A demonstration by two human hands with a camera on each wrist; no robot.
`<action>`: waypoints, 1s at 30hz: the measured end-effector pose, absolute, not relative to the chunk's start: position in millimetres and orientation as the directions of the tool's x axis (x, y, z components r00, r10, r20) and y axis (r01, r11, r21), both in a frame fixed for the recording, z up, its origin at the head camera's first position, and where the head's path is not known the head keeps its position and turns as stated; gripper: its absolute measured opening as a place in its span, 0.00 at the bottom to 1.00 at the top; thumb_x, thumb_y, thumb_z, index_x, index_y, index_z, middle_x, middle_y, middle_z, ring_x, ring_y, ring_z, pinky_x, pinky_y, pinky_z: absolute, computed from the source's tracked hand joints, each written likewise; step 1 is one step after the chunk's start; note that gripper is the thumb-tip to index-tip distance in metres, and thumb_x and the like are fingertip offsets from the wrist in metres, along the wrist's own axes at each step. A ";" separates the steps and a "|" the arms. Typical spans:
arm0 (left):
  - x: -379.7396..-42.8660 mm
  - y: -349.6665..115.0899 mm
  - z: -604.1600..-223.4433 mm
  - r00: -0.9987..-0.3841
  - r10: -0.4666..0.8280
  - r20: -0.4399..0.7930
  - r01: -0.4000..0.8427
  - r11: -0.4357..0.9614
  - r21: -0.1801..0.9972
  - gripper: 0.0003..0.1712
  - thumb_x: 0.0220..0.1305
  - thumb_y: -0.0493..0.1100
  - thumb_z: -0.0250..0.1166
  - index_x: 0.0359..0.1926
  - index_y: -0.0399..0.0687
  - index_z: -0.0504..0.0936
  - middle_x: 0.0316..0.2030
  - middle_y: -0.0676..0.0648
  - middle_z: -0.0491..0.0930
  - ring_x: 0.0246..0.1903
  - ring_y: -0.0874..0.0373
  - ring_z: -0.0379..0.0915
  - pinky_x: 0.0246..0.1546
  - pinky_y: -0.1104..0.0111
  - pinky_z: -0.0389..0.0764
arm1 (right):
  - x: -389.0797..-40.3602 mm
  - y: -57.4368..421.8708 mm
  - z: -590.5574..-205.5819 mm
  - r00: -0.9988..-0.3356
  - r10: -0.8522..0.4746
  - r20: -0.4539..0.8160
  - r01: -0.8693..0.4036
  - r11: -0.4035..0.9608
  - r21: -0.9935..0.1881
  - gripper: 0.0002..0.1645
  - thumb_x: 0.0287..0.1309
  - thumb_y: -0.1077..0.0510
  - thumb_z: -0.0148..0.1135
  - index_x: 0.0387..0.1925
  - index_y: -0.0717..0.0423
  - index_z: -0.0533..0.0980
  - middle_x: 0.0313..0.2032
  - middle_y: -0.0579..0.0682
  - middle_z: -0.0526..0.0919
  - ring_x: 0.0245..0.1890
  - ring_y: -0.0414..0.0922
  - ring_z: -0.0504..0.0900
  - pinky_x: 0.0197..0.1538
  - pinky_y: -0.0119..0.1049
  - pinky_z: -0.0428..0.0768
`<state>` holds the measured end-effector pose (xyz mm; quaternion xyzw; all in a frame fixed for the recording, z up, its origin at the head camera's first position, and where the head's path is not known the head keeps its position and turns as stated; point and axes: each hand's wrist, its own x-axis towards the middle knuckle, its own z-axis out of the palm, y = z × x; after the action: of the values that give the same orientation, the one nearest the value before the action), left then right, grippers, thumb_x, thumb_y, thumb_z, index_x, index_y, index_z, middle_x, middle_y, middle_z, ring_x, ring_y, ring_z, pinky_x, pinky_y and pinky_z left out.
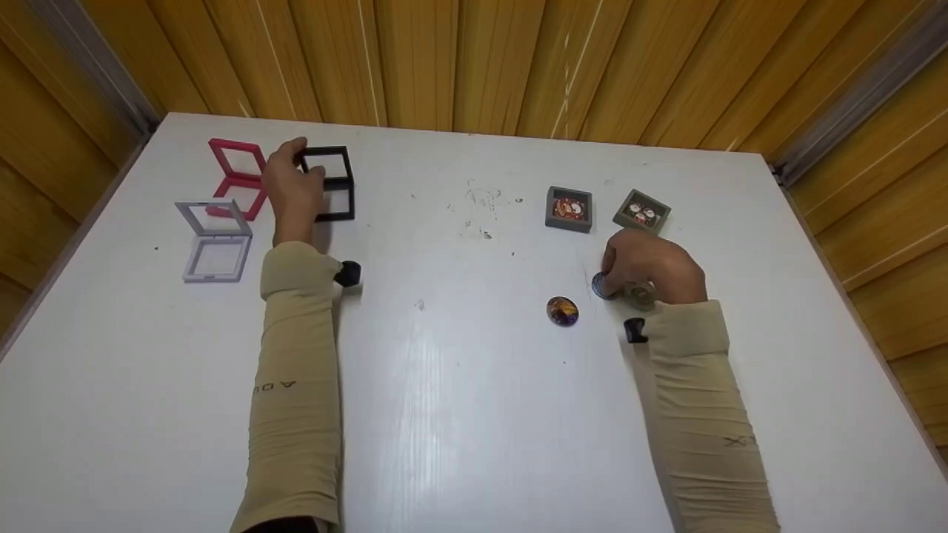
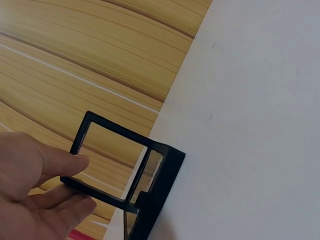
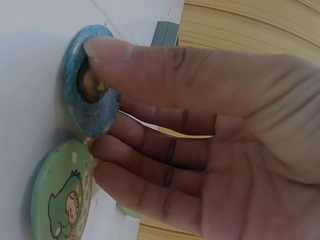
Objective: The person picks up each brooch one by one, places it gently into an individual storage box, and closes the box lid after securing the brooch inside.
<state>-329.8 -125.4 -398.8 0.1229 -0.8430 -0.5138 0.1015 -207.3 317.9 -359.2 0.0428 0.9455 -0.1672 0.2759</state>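
Note:
At the back left, my left hand (image 1: 291, 185) pinches the edge of a black hinged display frame (image 2: 160, 190) between thumb and fingers. The frame stands unfolded, its raised lid a thin window seen from the side in the left wrist view. On the right, my right hand (image 1: 655, 263) holds a blue round badge (image 3: 92, 120) with a golden-brown picture, thumb on its face and fingers behind. The badge is tilted up on its edge. Close below those fingers lies a green round badge (image 3: 57, 195) with a cartoon dinosaur figure. A dark, multicoloured round badge (image 1: 563, 312) lies to their left.
Left of my left hand stand an unfolded pink frame (image 1: 242, 178) and an unfolded white frame (image 1: 187, 268). Two grey square boxes with cartoon pictures, one straight (image 1: 569, 222) and one turned (image 1: 643, 210), lie beyond my right hand. A wood-patterned wall (image 1: 415, 66) borders the white table (image 1: 459, 385).

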 end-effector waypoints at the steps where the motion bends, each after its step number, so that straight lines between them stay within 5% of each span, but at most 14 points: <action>1: -330.1 -126.0 -399.0 -0.946 -0.320 0.055 -0.095 0.436 0.895 0.29 0.68 0.35 0.59 0.68 0.50 0.68 0.64 0.46 0.69 0.64 0.57 0.62 0.63 0.71 0.63 | -207.5 318.1 -359.3 -0.847 -0.018 -0.531 0.169 0.939 -0.301 0.19 0.49 0.58 0.74 0.42 0.62 0.80 0.39 0.56 0.81 0.37 0.51 0.78 0.36 0.42 0.76; 10: -330.0 -129.7 -399.8 -0.914 -0.392 0.106 -0.061 0.391 0.918 0.19 0.67 0.34 0.60 0.58 0.49 0.80 0.54 0.46 0.79 0.53 0.57 0.71 0.56 0.72 0.70 | -209.9 323.8 -361.3 -0.865 -0.091 -0.493 0.123 0.914 -0.385 0.13 0.53 0.62 0.70 0.40 0.65 0.80 0.36 0.57 0.83 0.35 0.50 0.82 0.42 0.46 0.79; 19: -329.3 -129.5 -396.3 -0.918 -0.391 0.059 -0.077 0.323 0.943 0.16 0.66 0.34 0.62 0.52 0.50 0.84 0.49 0.46 0.81 0.49 0.58 0.72 0.54 0.71 0.71 | -211.4 329.6 -361.8 -0.885 -0.142 -0.442 0.052 0.915 -0.399 0.07 0.57 0.62 0.66 0.37 0.63 0.82 0.32 0.54 0.83 0.31 0.48 0.82 0.36 0.42 0.78; 30: -325.9 -127.1 -394.0 -0.944 -0.325 0.047 -0.078 0.361 0.929 0.15 0.66 0.34 0.62 0.51 0.49 0.84 0.49 0.46 0.81 0.48 0.56 0.73 0.53 0.70 0.73 | -211.9 333.1 -361.8 -0.883 -0.101 -0.459 0.141 0.875 -0.464 0.08 0.61 0.61 0.63 0.38 0.63 0.80 0.35 0.57 0.82 0.32 0.48 0.82 0.39 0.43 0.81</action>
<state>-325.9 -127.1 -394.0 0.1234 -0.8172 -0.5518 0.1120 -211.9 333.1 -361.8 0.0108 0.9374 -0.2502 0.2420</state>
